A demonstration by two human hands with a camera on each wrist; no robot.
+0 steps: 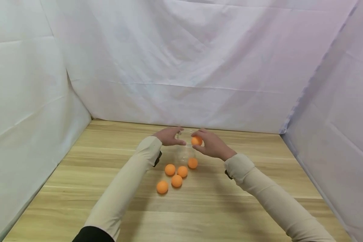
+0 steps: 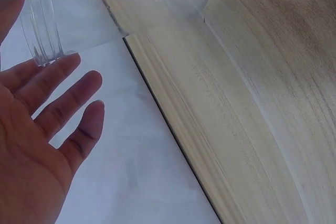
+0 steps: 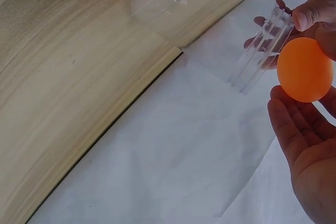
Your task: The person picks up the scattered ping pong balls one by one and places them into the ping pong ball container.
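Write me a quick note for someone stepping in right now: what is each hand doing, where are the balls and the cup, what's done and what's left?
Left hand: fingers on the rim of the clear plastic cup, steadying it upright on the wooden table.
Right hand: pinching one orange ball at the cup's mouth, not yet let go.
Five more orange balls lie on the table just in front of the cup.
Done: one ball picked up and brought to the cup. The cup looks empty.
Left: probably dropping this ball in, then the other five.
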